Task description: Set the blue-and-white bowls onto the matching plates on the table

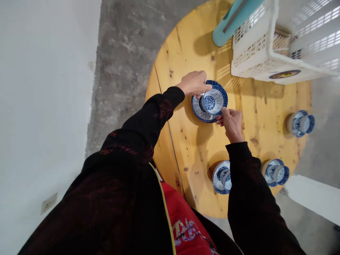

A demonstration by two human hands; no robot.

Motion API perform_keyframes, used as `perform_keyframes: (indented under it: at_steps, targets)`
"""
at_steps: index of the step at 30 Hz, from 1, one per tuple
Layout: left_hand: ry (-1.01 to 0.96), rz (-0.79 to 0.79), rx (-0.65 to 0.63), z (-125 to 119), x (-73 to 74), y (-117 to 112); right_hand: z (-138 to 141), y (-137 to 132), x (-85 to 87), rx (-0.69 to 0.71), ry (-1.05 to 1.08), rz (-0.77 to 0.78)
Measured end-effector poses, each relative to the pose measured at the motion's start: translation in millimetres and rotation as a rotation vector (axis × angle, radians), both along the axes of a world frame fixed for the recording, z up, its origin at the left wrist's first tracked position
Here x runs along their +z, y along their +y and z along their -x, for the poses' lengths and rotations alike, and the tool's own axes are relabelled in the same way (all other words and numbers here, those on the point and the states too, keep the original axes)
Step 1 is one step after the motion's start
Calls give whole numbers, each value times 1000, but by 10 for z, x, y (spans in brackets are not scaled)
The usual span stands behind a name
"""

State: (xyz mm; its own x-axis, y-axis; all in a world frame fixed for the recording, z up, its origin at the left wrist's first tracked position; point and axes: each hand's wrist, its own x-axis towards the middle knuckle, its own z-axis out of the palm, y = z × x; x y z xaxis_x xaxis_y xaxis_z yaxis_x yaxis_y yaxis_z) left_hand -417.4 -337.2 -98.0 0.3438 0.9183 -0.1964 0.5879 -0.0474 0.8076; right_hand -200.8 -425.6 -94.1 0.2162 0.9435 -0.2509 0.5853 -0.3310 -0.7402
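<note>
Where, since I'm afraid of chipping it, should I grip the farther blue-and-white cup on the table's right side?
Come from above with one hand and pinch the cup around its white outer wall, just below the blue rim. Its wall offers a fuller hold than the thin edge of the saucer it sits on, so that is probably safer.

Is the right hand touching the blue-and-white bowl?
Touching: the head view shows the right hand with its fingertips against the rim of the blue-and-white bowl.

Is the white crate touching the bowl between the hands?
No, the crate stands apart from the bowl, with bare table wood between.
</note>
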Motion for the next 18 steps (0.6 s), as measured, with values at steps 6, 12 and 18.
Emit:
perform_keyframes:
  at_steps: [6, 12, 18]
  targets:
    - [6, -98, 126, 355, 184, -188, -189, -285, 222, -98, -11, -31]
    - [46, -165, 195, 583, 324, -610, -269, -1250, 493, -242, 5, -43]
    - [34, -172, 63, 355, 289, -1076, 182, -2517, 420, -516, 179, 75]
